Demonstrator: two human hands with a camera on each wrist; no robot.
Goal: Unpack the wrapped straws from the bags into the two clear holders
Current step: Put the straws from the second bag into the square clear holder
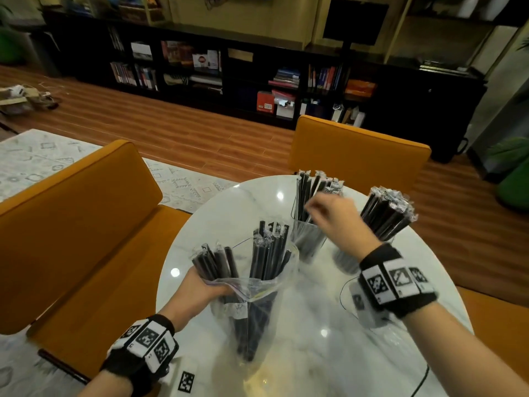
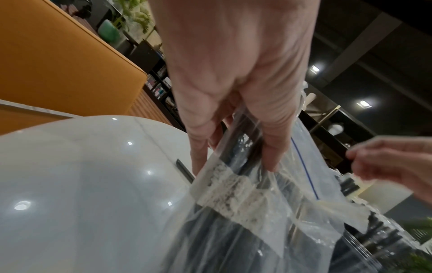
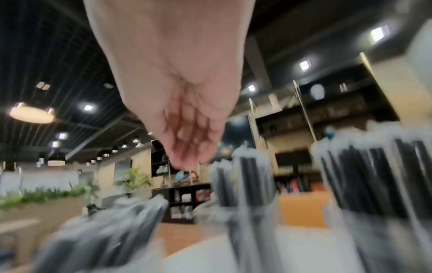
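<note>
My left hand (image 1: 200, 292) grips the rim of a clear zip bag (image 1: 252, 319) standing on the table, pinching it together with a bunch of black wrapped straws (image 1: 214, 262). More straws (image 1: 270, 253) stick up from the bag's mouth. In the left wrist view the thumb and fingers of that hand (image 2: 233, 164) pinch the bag (image 2: 245, 221). My right hand (image 1: 315, 209) hovers, blurred, over the nearer clear holder (image 1: 307, 242), fingers loosely curled and empty (image 3: 187, 158). That holder is partly filled with straws (image 1: 309, 190). The second holder (image 1: 343, 260), behind my right wrist, is packed with straws (image 1: 386, 213).
The round white marble table (image 1: 229, 210) has two orange chairs around it, one left (image 1: 77, 224) and one at the far side (image 1: 357, 150). A thin black cable (image 1: 342, 293) loops under my right wrist. A loose black straw (image 1: 63, 365) lies at the lower left.
</note>
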